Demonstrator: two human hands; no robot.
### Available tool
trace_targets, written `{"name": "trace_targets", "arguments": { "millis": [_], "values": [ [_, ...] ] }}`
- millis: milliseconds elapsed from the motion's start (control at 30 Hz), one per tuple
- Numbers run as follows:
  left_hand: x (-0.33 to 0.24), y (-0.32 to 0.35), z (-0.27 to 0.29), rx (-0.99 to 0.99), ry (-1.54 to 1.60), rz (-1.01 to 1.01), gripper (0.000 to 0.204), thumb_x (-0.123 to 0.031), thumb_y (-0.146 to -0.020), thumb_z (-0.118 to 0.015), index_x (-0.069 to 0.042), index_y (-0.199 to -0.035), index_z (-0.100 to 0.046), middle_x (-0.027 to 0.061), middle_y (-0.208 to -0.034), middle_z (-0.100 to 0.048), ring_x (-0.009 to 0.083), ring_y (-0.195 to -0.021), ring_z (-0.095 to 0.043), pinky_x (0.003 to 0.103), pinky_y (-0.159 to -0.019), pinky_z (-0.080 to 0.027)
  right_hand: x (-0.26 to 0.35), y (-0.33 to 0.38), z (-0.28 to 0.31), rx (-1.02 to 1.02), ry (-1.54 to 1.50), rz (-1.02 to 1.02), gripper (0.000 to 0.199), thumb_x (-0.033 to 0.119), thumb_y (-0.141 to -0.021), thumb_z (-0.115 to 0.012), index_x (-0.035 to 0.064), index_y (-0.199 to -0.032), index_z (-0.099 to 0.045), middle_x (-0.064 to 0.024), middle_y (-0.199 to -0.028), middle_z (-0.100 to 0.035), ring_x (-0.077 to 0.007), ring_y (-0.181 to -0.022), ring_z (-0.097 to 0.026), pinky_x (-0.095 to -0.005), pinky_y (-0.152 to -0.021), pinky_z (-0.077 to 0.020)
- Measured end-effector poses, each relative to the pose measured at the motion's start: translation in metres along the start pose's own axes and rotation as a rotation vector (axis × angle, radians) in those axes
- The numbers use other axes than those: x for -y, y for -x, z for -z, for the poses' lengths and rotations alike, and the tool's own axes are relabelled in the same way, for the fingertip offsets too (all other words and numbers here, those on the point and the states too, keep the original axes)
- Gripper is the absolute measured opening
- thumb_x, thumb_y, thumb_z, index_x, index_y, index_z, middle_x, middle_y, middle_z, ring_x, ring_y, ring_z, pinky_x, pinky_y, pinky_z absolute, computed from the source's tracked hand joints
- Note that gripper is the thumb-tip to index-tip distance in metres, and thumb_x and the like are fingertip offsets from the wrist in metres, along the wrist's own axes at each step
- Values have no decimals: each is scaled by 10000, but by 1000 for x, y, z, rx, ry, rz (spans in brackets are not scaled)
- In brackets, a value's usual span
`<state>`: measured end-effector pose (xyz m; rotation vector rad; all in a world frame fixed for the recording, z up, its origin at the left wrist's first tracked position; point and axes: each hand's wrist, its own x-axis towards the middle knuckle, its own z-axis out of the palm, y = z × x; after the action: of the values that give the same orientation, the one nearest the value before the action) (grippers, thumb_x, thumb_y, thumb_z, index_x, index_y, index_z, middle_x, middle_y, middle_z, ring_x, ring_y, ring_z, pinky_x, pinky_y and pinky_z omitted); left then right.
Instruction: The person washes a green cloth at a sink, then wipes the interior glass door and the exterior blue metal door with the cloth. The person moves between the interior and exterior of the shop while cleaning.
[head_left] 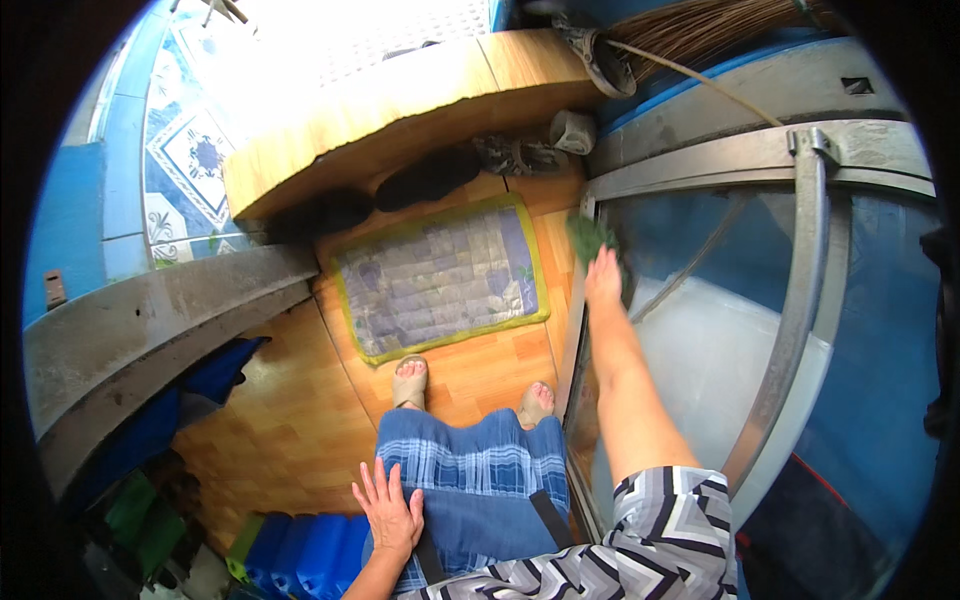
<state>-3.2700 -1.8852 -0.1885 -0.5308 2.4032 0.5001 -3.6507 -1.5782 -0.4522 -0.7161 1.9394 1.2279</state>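
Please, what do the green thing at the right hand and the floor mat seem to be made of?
Green thing: perhaps cloth or scrubbing fibre, matte; its outline looks soft, but blur hides the texture.
Floor mat: probably fabric, matte; patchwork-like pattern and slightly wavy edging.

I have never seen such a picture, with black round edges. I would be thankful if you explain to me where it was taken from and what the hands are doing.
There is no machine here: these are a person's two bare hands. A wide fisheye camera on the person's head looks down, so straight edges bend. The right hand reaches out with a green pad at its fingertips, beside a metal-framed glass panel; gripped or only pressed, I cannot tell. The left hand is spread over the blue checked clothing and holds nothing visible. On the wood-patterned floor lies a patterned mat with a yellow border, and beyond it dark footwear under a step.
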Motion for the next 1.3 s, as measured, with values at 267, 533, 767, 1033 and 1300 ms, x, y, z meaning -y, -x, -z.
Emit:
{"name": "trace_targets", "arguments": {
  "millis": [267,533,767,1033,1300],
  "values": [
    [-1,7,-1,30,65,4,502,-281,-872,-556,-14,-1281,-442,220,-1449,-296,448,-1377,-154,606,-1088,-115,225,274,-144,354,-74,641,435,331,-963,-373,144,-1327,-521,-35,-1457,-395,-308,-1397,-221,-523,-1118,-114],
    [7,15,-6,-47,97,-11,473,-290,-869,-565,3,-1232,-486,242,-1416,-335,456,-1368,-170,627,-1076,-136,3,99,-1,-32,-38,76,444,315,-952,-383,114,-1324,-517,-107,-1469,-363,-320,-1394,-241,-528,-1129,-109],
    [13,17,8,-54,182,-46,410,-291,-860,-581,-8,-1155,-550,265,-1402,-346,477,-1352,-189,602,-1059,-216,-164,105,123,-5,-140,-185,400,288,-953,-401,152,-1298,-552,-46,-1471,-373,-258,-1413,-204,-519,-1125,-81],
    [2,24,96,-185,254,-311,315,-265,-849,-608,-33,-1062,-601,273,-1363,-392,487,-1310,-271,544,-1023,-306,-207,247,164,122,173,-322,514,310,-987,-274,79,-1445,-309,-50,-1555,-158,-366,-1428,-53,-541,-1125,12],
    [44,34,152,-229,218,-281,306,-277,-873,-588,-53,-1079,-619,254,-1363,-411,455,-1312,-297,510,-1058,-297,23,392,6,273,128,-13,516,364,-980,-318,96,-1418,-378,-89,-1535,-218,-381,-1418,-68,-601,-1093,-34]
  ]
}}
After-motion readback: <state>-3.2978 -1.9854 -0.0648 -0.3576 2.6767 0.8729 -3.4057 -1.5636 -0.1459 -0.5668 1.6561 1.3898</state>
